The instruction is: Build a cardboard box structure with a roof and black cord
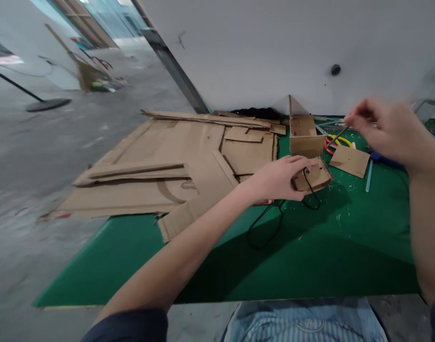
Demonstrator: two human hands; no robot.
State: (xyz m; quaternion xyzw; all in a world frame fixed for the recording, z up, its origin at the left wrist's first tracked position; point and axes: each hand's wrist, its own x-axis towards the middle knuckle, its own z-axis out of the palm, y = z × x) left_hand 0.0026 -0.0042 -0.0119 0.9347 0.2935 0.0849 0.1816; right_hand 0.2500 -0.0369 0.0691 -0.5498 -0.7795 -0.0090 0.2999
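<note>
Dark navy sleeves; pale-blue striped garment, perhaps an apron.

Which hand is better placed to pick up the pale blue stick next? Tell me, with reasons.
Probably the right hand: it is raised nearer the pale blue stick, though pinching something thin and dark. The left hand grips the small cardboard piece, farther off.

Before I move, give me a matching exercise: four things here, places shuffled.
1. small brown cardboard box with black cord
2. thin dark rod
3. straight pale-blue stick
4. large flattened brown cardboard

A. pinched in the right hand
B. overhanging the green table's left edge
C. held by the left hand
D. beside the square brown cardboard piece

Pairs: 1-C, 2-A, 3-D, 4-B
</note>
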